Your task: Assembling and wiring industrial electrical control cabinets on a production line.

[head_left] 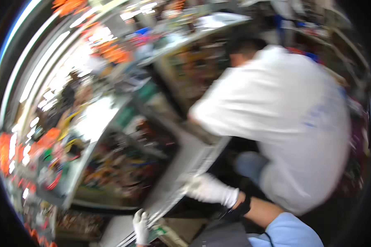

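Motion blurs the whole view. A long, pale grey panel (175,164) with a ridged metal-looking edge runs slantwise from the lower left toward the middle; its exact kind cannot be made out. My right hand (206,189), in a white glove with a dark band at the wrist, grips the near edge of this panel. Lower and to the left, my left hand (141,226), also white-gloved, has its fingers bent over the same panel's edge. Under my hands lies a dark grey surface (220,234), with a small green piece beside my left hand.
A person in a white shirt (292,119) bends forward close by on the right, at the panel's far end. Left of the panel stand open bins (119,173) full of mixed small parts. A bench with orange and red items (49,164) lies beyond.
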Tool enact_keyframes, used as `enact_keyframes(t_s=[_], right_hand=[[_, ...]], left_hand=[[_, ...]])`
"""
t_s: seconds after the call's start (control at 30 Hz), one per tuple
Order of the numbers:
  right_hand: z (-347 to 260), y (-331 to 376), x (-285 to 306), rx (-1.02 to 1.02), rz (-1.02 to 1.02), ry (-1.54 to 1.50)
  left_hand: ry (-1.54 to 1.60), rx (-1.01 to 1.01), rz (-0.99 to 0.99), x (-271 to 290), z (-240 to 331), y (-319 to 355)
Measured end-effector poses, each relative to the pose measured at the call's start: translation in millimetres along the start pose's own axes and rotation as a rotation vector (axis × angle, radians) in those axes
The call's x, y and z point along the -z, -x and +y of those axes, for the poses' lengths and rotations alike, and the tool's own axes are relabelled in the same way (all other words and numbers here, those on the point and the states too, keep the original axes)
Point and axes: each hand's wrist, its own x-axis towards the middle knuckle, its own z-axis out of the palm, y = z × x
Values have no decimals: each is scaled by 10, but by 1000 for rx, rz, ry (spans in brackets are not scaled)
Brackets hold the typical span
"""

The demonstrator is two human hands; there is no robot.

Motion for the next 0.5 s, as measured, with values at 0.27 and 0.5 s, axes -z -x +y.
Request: enact_keyframes(t_s=[0.27, 0.5], right_hand=[[-1930, 2840, 1571, 258, 319, 39], [-1094, 4969, 2679, -278, 1828, 155]], left_hand=[[-490, -450, -691, -1787, 1210, 777], [-715, -542, -944, -2622, 1452, 1418]])
